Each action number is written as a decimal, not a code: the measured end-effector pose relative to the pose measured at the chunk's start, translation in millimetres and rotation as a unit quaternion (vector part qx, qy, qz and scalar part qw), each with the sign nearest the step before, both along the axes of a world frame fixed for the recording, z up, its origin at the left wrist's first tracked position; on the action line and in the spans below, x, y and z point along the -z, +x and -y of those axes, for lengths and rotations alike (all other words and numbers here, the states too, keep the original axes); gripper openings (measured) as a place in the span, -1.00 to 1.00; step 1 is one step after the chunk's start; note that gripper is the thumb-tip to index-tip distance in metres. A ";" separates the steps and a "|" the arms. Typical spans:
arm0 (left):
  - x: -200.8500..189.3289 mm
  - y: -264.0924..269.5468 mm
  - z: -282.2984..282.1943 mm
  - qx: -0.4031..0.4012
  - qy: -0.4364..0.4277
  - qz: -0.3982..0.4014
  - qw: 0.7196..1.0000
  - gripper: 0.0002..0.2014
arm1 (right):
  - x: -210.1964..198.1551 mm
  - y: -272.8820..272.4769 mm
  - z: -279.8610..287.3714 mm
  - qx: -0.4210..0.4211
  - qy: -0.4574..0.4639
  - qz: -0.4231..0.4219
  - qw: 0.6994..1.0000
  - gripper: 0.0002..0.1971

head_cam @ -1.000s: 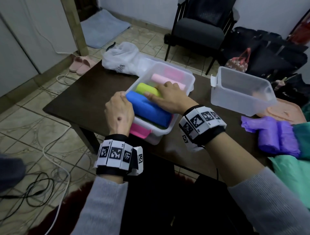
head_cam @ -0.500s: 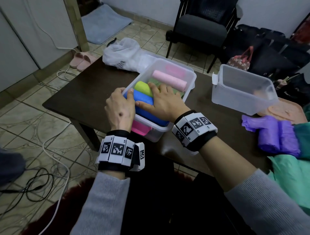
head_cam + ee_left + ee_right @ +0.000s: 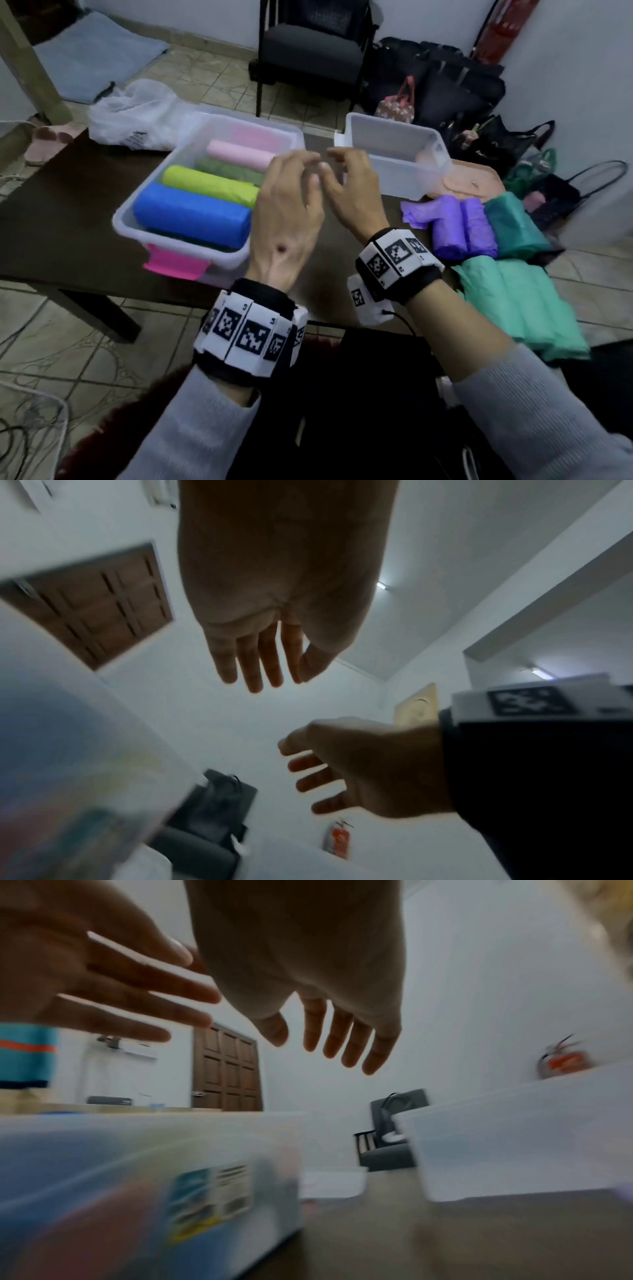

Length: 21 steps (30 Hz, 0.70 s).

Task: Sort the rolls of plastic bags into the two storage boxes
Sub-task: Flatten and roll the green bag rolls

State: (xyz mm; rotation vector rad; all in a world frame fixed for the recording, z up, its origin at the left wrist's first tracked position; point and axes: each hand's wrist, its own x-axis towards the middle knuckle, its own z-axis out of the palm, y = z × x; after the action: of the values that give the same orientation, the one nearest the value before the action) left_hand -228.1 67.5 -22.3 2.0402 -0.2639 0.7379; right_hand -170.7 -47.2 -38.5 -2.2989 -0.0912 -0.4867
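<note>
My left hand (image 3: 286, 209) and right hand (image 3: 349, 192) hung in the air over the middle of the table (image 3: 68, 212), fingers loosely spread and holding nothing, their tips nearly meeting. In both wrist views the fingers (image 3: 255, 664) showed straight and relaxed against the ceiling.

Just beside my left hand, toward the table's left end, stood the near storage box (image 3: 137, 229), clear plastic with a pink latch (image 3: 174, 265) at its near end. In it I saw four rolls lying side by side: a blue roll (image 3: 191, 214) nearest me, then a yellow-green roll (image 3: 209, 183), a dark green roll (image 3: 229, 169) and a pink roll (image 3: 239, 154) farthest away.

Beyond my right hand, toward the far edge, sat the second storage box (image 3: 394, 178), also clear; I could not tell what, if anything, lay in it. At the table's right end lay the purple rolls (image 3: 459, 226), with a teal roll (image 3: 513, 226) touching them, and lighter green rolls (image 3: 520, 301) at the near right corner. A white plastic bag (image 3: 133, 116) lay at the far left corner.
</note>
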 end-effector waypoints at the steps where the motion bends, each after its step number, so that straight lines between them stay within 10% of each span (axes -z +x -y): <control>1: 6.1 -1.3 16.9 0.040 0.009 -0.022 0.999 -0.72 | -1.2 -2.5 25.1 0.036 -0.005 0.010 0.999 -0.68; 11: 102.1 -6.5 123.6 0.214 0.238 -0.265 0.910 -0.51 | -9.6 -31.6 227.7 0.393 -0.105 -0.133 0.904 -0.58; 21: 139.0 2.0 137.1 0.145 0.359 -0.236 0.891 -0.42 | 17.8 -20.8 270.0 0.399 -0.141 -0.355 0.834 -0.31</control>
State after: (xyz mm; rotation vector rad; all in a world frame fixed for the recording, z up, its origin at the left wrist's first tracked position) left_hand -226.1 -69.6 -161.3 2.7082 -0.6073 -0.0950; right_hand -191.5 -317.2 -56.4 -2.5815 1.2781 0.0372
